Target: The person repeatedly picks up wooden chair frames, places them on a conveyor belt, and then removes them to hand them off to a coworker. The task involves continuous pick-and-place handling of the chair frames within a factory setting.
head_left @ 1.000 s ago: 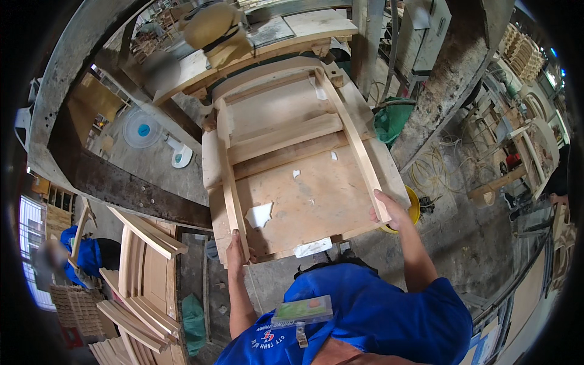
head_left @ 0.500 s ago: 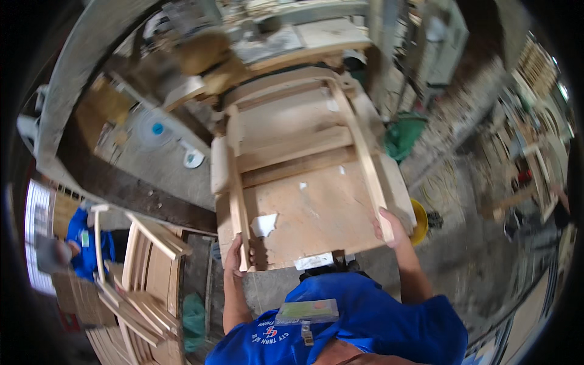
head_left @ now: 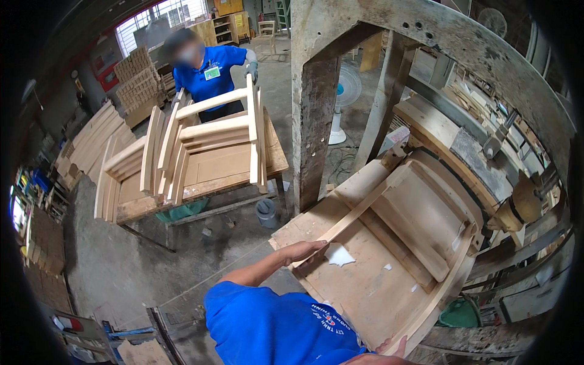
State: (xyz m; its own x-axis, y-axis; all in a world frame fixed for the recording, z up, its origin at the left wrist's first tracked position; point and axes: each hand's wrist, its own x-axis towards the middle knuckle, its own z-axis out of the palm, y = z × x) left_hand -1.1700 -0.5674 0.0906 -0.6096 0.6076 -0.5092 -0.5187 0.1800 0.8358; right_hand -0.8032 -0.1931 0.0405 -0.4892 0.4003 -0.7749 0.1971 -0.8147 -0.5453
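Note:
A pale wooden chair frame [head_left: 415,238], with two long legs joined by crosspieces and a curved rail, lies flat on a plywood worktop [head_left: 374,292]. My left hand [head_left: 309,250] is closed around the end of its left leg, at the worktop's near left edge. My right hand [head_left: 395,348] grips the end of the other leg, low in the picture; part of that hand is cut off by my body and the edge. Between the legs, a torn white scrap [head_left: 339,255] lies on the wood, with smaller scraps beyond.
A heavy, worn machine frame [head_left: 313,134] rises beyond the worktop. At left, a co-worker [head_left: 222,70] in blue, wearing gloves, handles similar frames [head_left: 213,131] on a bench [head_left: 277,152]. A grey bucket [head_left: 266,213] and a fan [head_left: 347,88] stand on the floor.
My view has swung left, bringing the co-worker and the bench of frames fully into sight. Both hands still hold the same leg ends, and the chair frame remains on the worktop.

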